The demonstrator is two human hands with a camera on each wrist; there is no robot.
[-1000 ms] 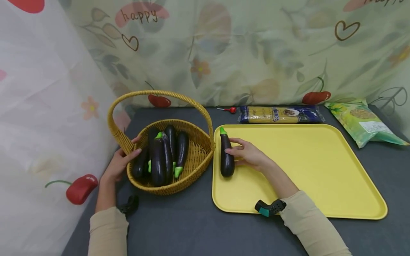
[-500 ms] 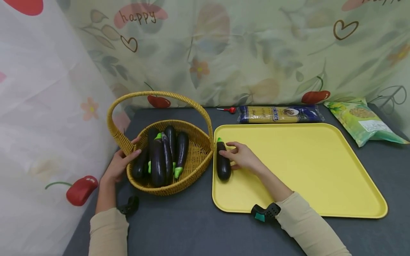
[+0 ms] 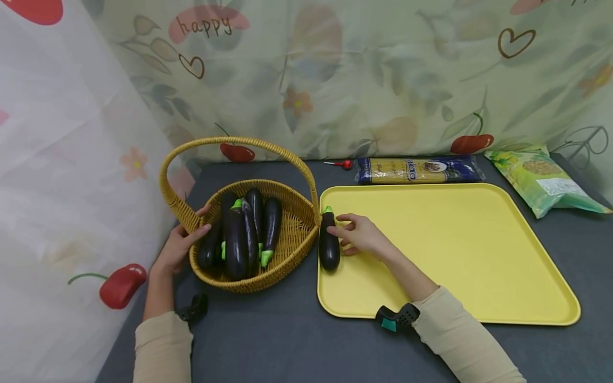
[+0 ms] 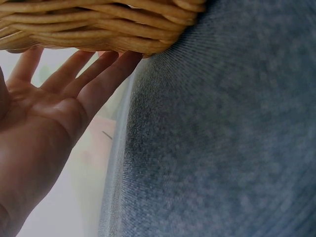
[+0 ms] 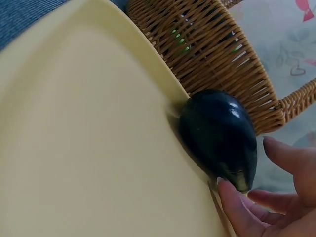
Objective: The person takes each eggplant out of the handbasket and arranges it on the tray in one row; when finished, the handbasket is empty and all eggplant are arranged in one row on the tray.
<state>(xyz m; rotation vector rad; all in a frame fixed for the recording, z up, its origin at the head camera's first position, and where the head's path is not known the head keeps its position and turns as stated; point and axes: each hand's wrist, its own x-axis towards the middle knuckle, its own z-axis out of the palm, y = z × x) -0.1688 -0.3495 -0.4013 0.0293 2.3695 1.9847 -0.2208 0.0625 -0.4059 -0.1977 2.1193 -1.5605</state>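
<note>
Eggplant (image 3: pixel 329 252), dark and glossy with a green cap at its far end, lies along the left edge of the yellow tray (image 3: pixel 455 255), near the wicker basket (image 3: pixel 298 215). We see the right hand (image 3: pixel 366 236) beside it, fingers and thumb loosely parted around its narrower end; a gap shows by the thumb in the right wrist view, and we cannot tell whether a fingertip touches. The left hand (image 3: pixel 174 250) holds the basket at the foot of its handle, thumb over the rim and other fingers stretched against the outer weave. Several more eggplants (image 3: pixel 237 244) lie inside. Behind the tray we make out "kara" on the blue spaghetti packet (image 3: pixel 416 171); its smaller print is too fine for us. The green bag (image 3: pixel 548 178) at far right bears a white label (image 3: pixel 560 186) we cannot read. On the floral backdrop (image 3: pixel 311 80) we read "happy", lettered over a pink patch, with a brown outlined heart below.
</note>
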